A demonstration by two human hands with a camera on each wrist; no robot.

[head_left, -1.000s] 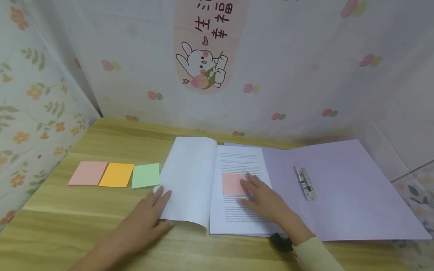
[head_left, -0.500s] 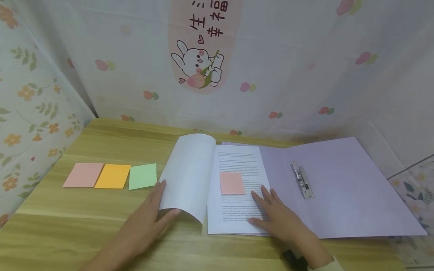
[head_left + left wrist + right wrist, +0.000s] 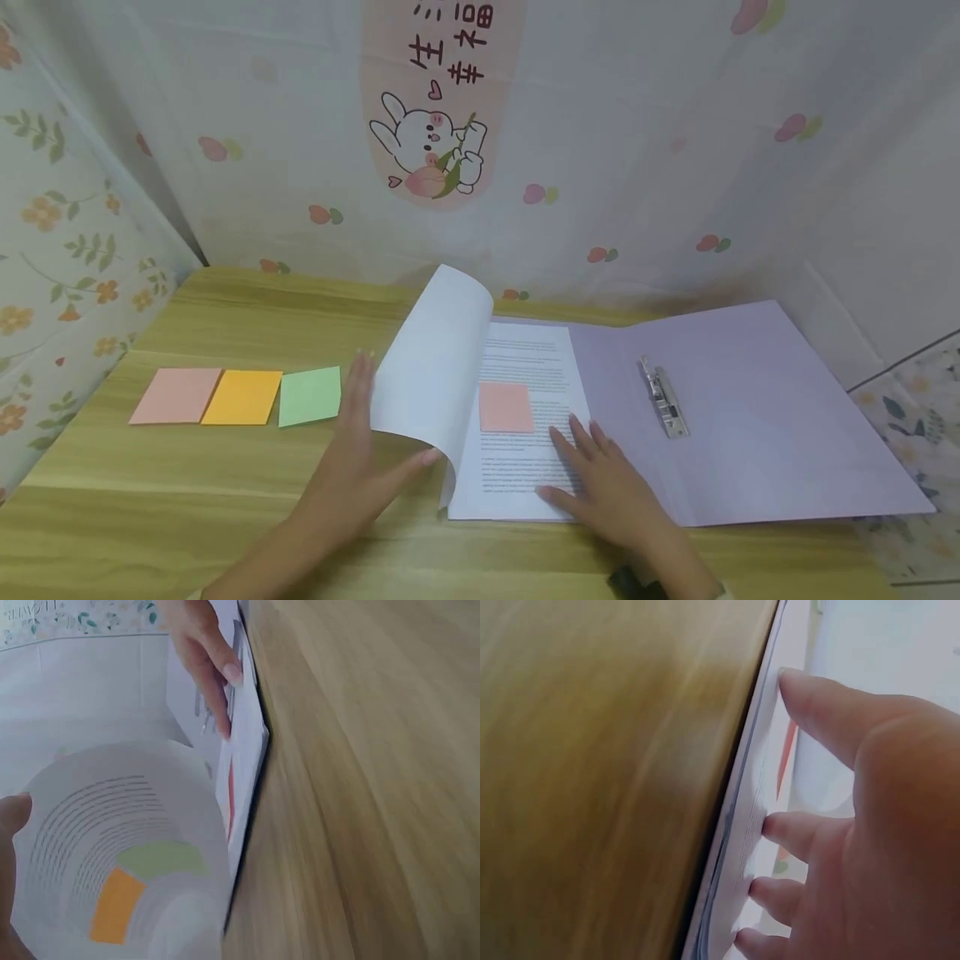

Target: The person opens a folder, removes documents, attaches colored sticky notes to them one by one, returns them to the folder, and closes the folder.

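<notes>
A raised sheet of paper (image 3: 431, 358) curves up at the left side of the stack. My left hand (image 3: 352, 454) is against its left edge, fingers straight and thumb stretched along the lower edge. In the left wrist view, the printed face of that sheet carries a green sticky note (image 3: 165, 857) and an orange sticky note (image 3: 116, 906). My right hand (image 3: 611, 483) rests with spread fingers on the printed page (image 3: 525, 467) below. Near its fingertips, a pink sticky note (image 3: 506, 407) lies on that page.
The lilac folder (image 3: 765, 417) lies spread under the papers and to the right, with a metal clip (image 3: 663, 397) on it. Left on the wooden table (image 3: 150, 500) sit pink (image 3: 176, 396), orange (image 3: 242, 397) and green (image 3: 310, 396) sticky note pads. A patterned curtain (image 3: 600, 150) hangs behind.
My left hand has moved right and lifted the sheet, which now curls up higher. My right hand has slid off the pink sticky note to the page's lower right.
</notes>
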